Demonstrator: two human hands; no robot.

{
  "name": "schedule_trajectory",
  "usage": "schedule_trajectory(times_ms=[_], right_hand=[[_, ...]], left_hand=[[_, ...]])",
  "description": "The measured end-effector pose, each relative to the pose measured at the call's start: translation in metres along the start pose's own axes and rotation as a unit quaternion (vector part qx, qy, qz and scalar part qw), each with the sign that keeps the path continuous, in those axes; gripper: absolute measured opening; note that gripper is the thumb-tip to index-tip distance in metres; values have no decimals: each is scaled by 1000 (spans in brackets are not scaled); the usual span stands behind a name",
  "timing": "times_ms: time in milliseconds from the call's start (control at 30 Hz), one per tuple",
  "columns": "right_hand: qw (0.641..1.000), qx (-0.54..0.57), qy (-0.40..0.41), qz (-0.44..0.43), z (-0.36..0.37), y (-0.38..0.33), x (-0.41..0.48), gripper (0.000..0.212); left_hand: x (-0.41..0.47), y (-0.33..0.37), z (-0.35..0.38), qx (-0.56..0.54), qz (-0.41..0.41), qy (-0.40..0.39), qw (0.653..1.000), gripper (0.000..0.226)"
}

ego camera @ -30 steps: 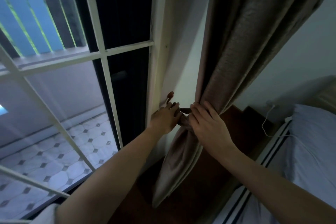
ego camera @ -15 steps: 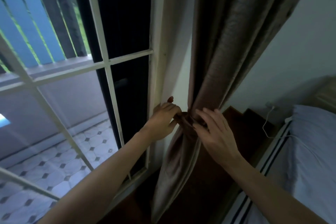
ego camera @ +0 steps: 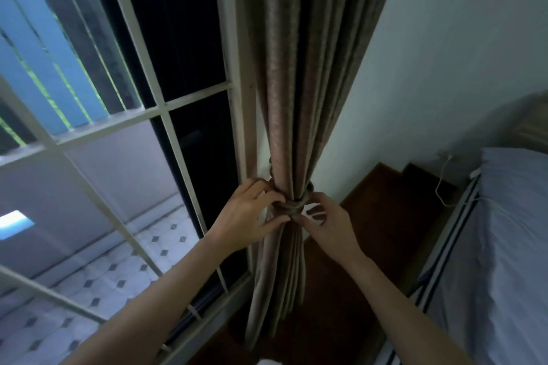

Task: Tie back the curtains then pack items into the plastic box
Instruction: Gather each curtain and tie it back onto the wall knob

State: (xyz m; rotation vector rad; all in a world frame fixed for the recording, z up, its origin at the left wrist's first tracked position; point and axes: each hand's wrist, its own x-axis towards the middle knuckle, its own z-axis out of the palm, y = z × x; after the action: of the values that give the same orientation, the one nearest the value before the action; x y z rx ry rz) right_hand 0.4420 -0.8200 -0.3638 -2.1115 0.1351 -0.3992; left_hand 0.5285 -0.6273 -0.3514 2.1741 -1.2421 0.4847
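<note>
A brown-grey curtain [ego camera: 299, 74] hangs in folds beside the window frame and is gathered tight at its waist by a tieback band [ego camera: 293, 207] wound round it. My left hand [ego camera: 252, 213] is at the band's left side, fingers curled on the band and the gathered cloth. My right hand [ego camera: 323, 222] is just right of the band, its fingertips touching the knot; whether it pinches the band I cannot tell. The plastic box is not in view.
A white window grille [ego camera: 142, 115] fills the left, with a tiled balcony floor [ego camera: 89, 272] beyond. A bed with a pale sheet [ego camera: 504, 246] stands at the right, a white cable [ego camera: 441, 184] hanging by it. Dark wooden floor [ego camera: 370, 216] lies below the curtain.
The curtain has been drawn into a tighter bundle and the band now sits wrapped round it. Both hands have closed in on the knot; my view has shifted so the curtain is centred.
</note>
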Motion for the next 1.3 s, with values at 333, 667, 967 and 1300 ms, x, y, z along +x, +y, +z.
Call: schedule_trajectory(times_ms=[333,667,967,1300], right_hand=[[957,225,43,178,16,-47,18,24],[874,297,-56,380,32,-19,9,18],[864,352,92,349,47,-15,3,20],[854,390,-14,344,42,-8,12,15]], left_hand=[[1,3,-11,156,41,0,987,25],[-6,9,-17,70,-77,17,994,33],[-6,12,-16,21,-93,21,995,28],[-7,14,-12,-21,-122,30,992,27]])
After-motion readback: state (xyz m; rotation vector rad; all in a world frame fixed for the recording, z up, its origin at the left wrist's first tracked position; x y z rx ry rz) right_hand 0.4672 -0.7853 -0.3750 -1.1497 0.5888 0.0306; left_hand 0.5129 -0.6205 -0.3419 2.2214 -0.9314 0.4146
